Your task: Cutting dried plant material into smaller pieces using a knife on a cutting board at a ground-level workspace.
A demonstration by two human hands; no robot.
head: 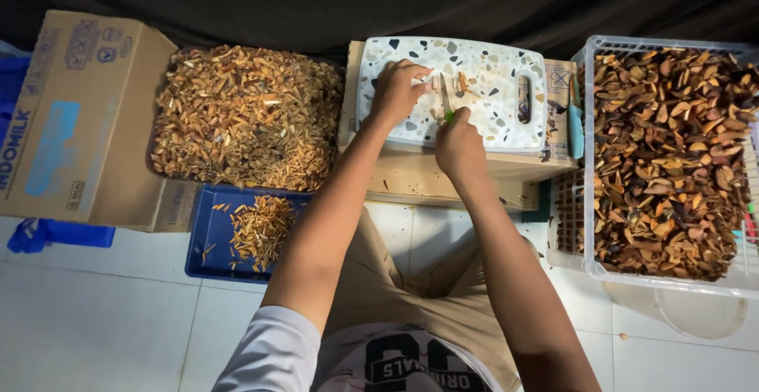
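Note:
A white speckled cutting board (pixel 490 75) lies on a low wooden box in front of me. My left hand (pixel 398 90) presses a small brown piece (pixel 433 83) down on the board. My right hand (pixel 458 143) grips a knife (pixel 444 95) with a green handle, its blade pointing away from me beside the piece. A few small cut bits (pixel 464 82) lie on the board just right of the blade.
A tray heaped with thin cut brown strips (pixel 249 115) sits at my left, a blue tray (pixel 207 242) holding a few strips below it. A cardboard box (pixel 79 115) stands far left. A white crate (pixel 601 44) of larger brown pieces stands at right.

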